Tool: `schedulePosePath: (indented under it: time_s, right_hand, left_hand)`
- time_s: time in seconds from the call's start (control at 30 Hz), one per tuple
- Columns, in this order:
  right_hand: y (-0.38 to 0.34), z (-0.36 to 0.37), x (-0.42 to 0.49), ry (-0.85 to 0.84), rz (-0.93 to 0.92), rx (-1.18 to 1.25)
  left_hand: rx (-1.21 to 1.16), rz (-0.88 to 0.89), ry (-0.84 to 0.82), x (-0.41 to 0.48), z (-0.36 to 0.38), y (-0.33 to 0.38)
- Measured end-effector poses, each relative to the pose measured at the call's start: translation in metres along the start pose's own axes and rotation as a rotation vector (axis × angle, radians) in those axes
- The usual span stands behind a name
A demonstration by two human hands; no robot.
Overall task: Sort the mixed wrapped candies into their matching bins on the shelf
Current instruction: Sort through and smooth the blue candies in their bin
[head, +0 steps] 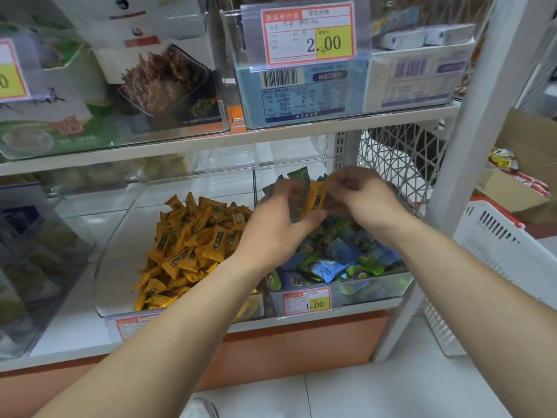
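Note:
Two clear bins stand side by side on the lower shelf. The left bin (114, 285) holds a heap of orange wrapped candies (193, 245). The right bin (388, 285) holds mixed blue and green candies (337, 260). Above the right bin, my left hand (280, 224) grips a bunch of orange candies (315, 199) with a few green and blue ones behind them. My right hand (358, 200) pinches the top of that same bunch from the right.
A price tag (307, 301) clips to the right bin's front. The upper shelf (229, 140) hangs low over the bins, with boxed goods in clear bins. A white upright post (470, 140) and a white basket (506, 236) stand at the right.

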State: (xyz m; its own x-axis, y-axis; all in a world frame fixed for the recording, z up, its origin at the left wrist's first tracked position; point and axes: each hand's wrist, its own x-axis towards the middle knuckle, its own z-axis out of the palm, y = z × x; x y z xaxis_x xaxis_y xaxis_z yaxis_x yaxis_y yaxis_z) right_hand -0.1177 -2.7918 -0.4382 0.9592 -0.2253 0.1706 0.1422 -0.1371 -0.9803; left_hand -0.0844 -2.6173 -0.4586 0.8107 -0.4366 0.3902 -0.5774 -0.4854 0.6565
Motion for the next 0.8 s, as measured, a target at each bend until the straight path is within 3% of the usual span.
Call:
schedulePosePath:
  time_s: [0.1,0.17,0.27,0.4,0.5,0.8]
  right_hand:
    - [0.006,0.002,0.001,-0.043,0.034,-0.009]
    - [0.017,-0.007,0.003,-0.059,0.048,-0.32]
    - [0.033,-0.014,0.002,-0.254,0.106,-0.988]
    - [0.04,0.004,-0.001,-0.425,0.199,-1.258]
    - [0.043,0.011,0.0,-0.435,0.242,-1.361]
    - [0.046,0.005,0.001,-0.438,0.28,-1.288]
  left_hand:
    - [0.067,0.021,0.012,0.0,0.002,-0.002]
    - [0.206,0.041,0.023,-0.002,0.0,-0.009]
    - [0.3,0.041,-0.008,-0.003,-0.006,-0.02]
    - [0.279,0.07,-0.043,-0.006,-0.008,-0.028]
    - [0.27,0.085,-0.029,-0.007,-0.008,-0.03]
    - [0.222,0.099,-0.06,-0.007,-0.01,-0.035]
